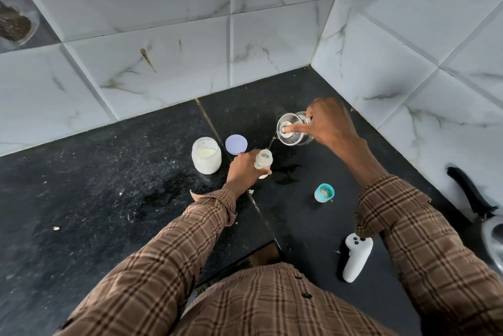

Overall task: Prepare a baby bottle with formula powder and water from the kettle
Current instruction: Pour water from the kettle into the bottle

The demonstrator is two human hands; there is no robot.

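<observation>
A small open baby bottle (263, 160) stands on the black counter (81, 186), and my left hand (243, 169) grips its side. My right hand (330, 123) holds a clear glass kettle (292, 128) by the handle, one finger pressing on its lid. The kettle is tilted left, and a thin stream of water runs from its spout into the bottle's mouth. An open glass jar of pale formula powder (206, 156) stands just left of the bottle, with its lilac lid (236, 144) lying behind. The bottle's teal cap with teat (324, 192) stands to the right.
A white handheld controller (355, 256) lies near the front right. A metal pot with a black handle (471, 194) sits at the right edge. Marbled tile walls close the corner behind and to the right. Wet patches mark the counter (288, 173) beside the bottle.
</observation>
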